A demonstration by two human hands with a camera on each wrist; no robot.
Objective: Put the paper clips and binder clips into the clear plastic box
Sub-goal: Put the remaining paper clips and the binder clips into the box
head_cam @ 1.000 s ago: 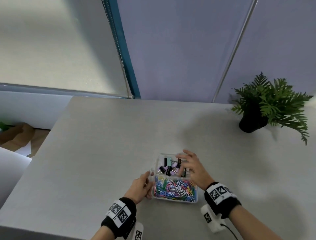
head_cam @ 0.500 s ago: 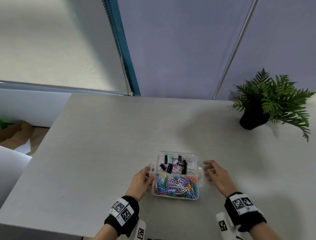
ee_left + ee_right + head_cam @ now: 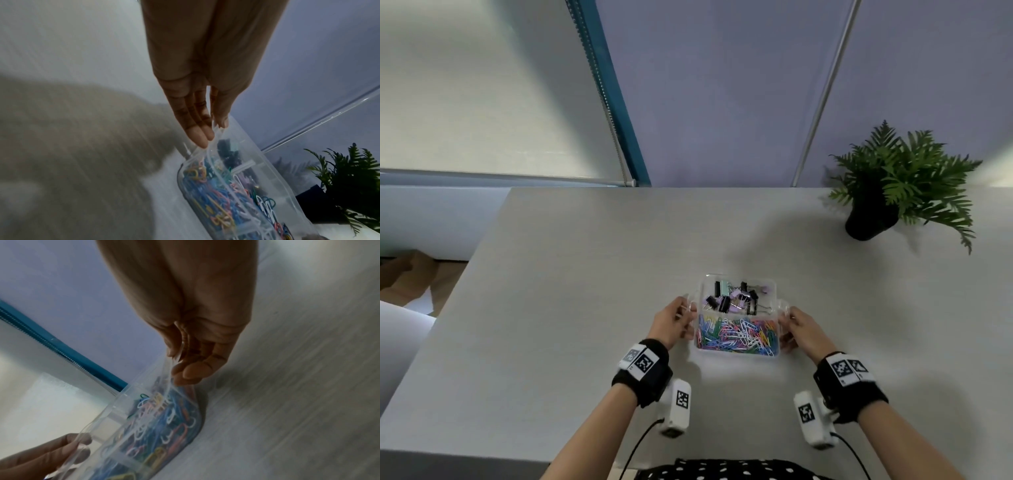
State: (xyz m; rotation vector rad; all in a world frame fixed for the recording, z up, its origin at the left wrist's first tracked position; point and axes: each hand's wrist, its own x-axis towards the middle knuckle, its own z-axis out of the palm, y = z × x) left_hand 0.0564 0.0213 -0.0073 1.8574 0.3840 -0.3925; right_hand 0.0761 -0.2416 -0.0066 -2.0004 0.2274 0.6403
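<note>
Clear plastic box (image 3: 738,353) on grey desk (image 3: 571,291), binder clips (image 3: 736,298) in far compartment, paper clips (image 3: 736,336) in near, left hand (image 3: 671,322) grip pinching its 9 o'clock tab, right hand (image 3: 798,329) grip pinching its 3 o'clock tab, potted fern (image 3: 893,192) at 2 o'clock

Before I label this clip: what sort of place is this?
Probably an office or study: a plain grey desk by a window blind, a potted fern, and a box of clips.
</note>
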